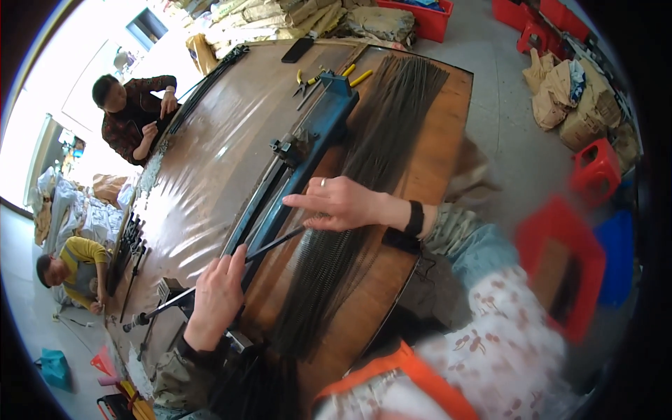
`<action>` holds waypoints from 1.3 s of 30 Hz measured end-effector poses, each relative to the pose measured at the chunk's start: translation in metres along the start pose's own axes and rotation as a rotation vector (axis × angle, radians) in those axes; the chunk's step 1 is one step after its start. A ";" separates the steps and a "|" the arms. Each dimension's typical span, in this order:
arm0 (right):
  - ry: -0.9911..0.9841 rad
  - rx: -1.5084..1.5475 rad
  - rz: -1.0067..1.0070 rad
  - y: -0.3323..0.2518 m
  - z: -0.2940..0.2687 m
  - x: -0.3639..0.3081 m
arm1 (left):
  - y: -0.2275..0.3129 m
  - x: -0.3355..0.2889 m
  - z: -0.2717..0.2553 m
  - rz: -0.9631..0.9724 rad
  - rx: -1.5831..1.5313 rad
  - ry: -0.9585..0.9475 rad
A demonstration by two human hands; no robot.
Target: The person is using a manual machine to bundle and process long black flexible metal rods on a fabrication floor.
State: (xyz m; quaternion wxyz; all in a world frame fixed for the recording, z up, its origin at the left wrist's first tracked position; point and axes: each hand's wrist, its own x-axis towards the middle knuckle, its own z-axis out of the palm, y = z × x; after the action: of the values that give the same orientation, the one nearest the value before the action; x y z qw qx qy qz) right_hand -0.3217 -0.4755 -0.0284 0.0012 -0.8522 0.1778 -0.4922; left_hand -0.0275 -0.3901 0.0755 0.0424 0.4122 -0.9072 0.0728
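My left hand (218, 299) is closed round a long thin dark rod (276, 243) with a bright metal stretch (176, 299) and a black knobbed end at the lower left. My right hand (337, 203) pinches near the rod's other end with thumb and fingers, its index finger stretched out. Both hands are over a long blue metal rail fixture (318, 133), which carries a dark clamp block (295, 148). Just right of the fixture lies a thick bundle of long thin dark coiled strands (325, 269), partly under my right hand and wrist.
The wooden table (437, 122) bears yellow-handled pliers (306, 82) and a black phone (297, 50). Two people sit along its left side, near more dark rods (129, 245). Red stools (596, 170), a blue bin (614, 259) and brown sacks (577, 105) stand on the right floor.
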 end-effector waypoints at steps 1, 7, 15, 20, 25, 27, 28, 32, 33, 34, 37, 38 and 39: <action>0.024 0.061 0.062 0.011 -0.003 0.002 | -0.001 0.001 -0.004 -0.046 -0.034 -0.032; -0.062 -0.194 0.373 0.005 0.027 -0.003 | -0.019 -0.024 -0.003 -0.219 0.016 -0.030; -0.200 0.720 0.694 -0.004 0.012 0.002 | -0.039 -0.076 -0.030 -0.407 0.005 0.169; 0.111 0.089 0.224 -0.020 0.032 0.018 | -0.031 -0.101 -0.033 -0.370 0.099 0.052; 0.060 0.527 0.412 -0.058 0.064 0.049 | -0.014 -0.123 -0.039 -0.474 -0.047 0.178; -0.195 0.743 0.661 -0.058 0.062 0.046 | -0.017 -0.136 -0.043 -0.516 0.005 0.170; -0.274 0.774 0.662 -0.054 0.059 0.040 | -0.020 -0.147 -0.045 -0.510 0.051 0.156; -0.260 0.505 0.511 -0.063 0.063 0.057 | -0.023 -0.169 -0.038 -0.480 0.115 0.138; -0.121 0.297 0.231 -0.066 0.068 0.063 | -0.022 -0.173 -0.039 -0.483 0.119 0.145; -0.129 0.303 0.232 -0.073 0.072 0.068 | -0.021 -0.174 -0.038 -0.491 0.113 0.141; 0.096 0.545 0.482 -0.093 0.079 0.078 | -0.019 -0.175 -0.035 -0.540 0.011 0.079; 0.094 0.549 0.485 -0.095 0.078 0.079 | -0.018 -0.178 -0.037 -0.542 0.010 0.075; -0.105 0.638 0.711 -0.094 0.074 0.081 | -0.016 -0.182 -0.040 -0.560 0.012 0.097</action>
State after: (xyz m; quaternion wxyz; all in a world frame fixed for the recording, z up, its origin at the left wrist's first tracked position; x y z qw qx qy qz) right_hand -0.1946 -0.4243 0.0177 0.4396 -0.7194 0.2981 -0.4476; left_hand 0.1043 -0.2589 0.0918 0.1016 0.6432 -0.7543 0.0833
